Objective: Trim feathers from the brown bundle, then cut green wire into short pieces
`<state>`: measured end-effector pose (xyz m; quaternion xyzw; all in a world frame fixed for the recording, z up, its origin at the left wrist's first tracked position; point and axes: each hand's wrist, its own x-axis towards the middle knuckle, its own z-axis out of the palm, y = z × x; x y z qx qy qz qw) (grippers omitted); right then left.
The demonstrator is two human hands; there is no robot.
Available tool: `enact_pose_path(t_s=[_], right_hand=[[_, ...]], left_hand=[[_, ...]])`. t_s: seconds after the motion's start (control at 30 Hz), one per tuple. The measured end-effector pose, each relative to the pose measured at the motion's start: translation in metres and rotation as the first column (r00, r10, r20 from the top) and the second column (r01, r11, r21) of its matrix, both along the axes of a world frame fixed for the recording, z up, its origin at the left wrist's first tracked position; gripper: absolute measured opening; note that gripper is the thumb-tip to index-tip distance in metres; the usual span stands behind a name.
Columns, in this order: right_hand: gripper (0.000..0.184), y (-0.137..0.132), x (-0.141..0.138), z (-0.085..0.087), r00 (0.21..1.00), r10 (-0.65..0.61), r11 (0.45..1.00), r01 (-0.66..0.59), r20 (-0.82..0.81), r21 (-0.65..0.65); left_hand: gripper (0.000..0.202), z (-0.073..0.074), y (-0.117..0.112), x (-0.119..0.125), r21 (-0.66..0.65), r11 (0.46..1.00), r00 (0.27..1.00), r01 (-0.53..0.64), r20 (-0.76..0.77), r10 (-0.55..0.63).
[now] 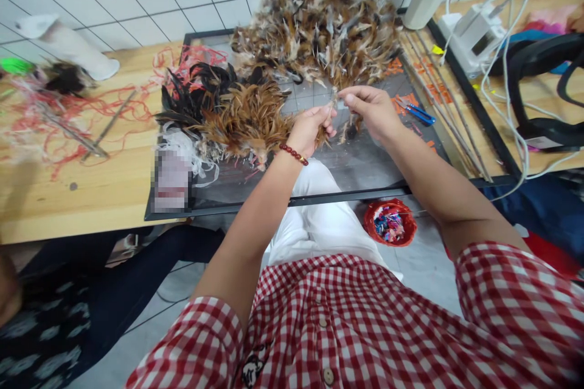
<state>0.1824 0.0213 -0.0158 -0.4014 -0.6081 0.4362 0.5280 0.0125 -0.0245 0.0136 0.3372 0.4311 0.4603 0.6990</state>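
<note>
While one black-framed board (pixel 371 164) fills the middle of my feed, one heap of mottled brown feathers (pixel 314 30) rises at the board's far side, beyond both hands. On the board's left half I see one smaller brown pile (pixel 249 112), just beside the left hand, with one clump of black feathers (pixel 214 90) at its outer end. I count two bare hands, both above the board's middle, nearer to me than the heap. The left hand (pixel 312 127) is mostly curled, its thumb and forefinger brought together; the right hand (pixel 371 110) comes in from the board's right side, thumb and forefinger pinched as well. Below the board's near edge, toward the right, stands one red basket (pixel 413 228) of mixed coloured scraps. Several thin sticks (pixel 474 161) lie along the board's right side, too close together for me to number surely. One blue-handled tool (pixel 420 113) rests on the board's right part, past the right hand, and one beaded bracelet (pixel 294 154) circles the left wrist, over the board's near half. Smallest of all, one wispy feather tuft (pixel 334 99) sits above the board's middle, between the fingertips; both hands appear to grip it, though I cannot make out its separate strands.
</note>
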Motion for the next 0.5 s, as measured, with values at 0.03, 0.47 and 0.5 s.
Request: enact_pose_path(t_s=[0.03, 0.47, 0.5], right_hand=[[0.052, -0.003, -0.002, 0.002, 1.0, 0.024, 1.0, -0.024, 0.003, 0.005], [0.047, -0.014, -0.01, 0.008, 0.997, 0.031, 0.994, -0.038, 0.067, 0.099], [0.045, -0.013, -0.011, 0.007, 0.996, 0.008, 0.994, -0.017, 0.086, 0.108]], left_hand=[[0.029, -0.001, 0.001, 0.0, 0.004, 1.0, 1.0, -0.002, -0.012, 0.002], [0.027, -0.004, 0.0, -0.001, 0.214, 0.97, 0.987, 0.112, -0.141, -0.083], [0.027, -0.004, 0.0, -0.001, 0.208, 0.972, 0.985, 0.105, -0.155, -0.073]])
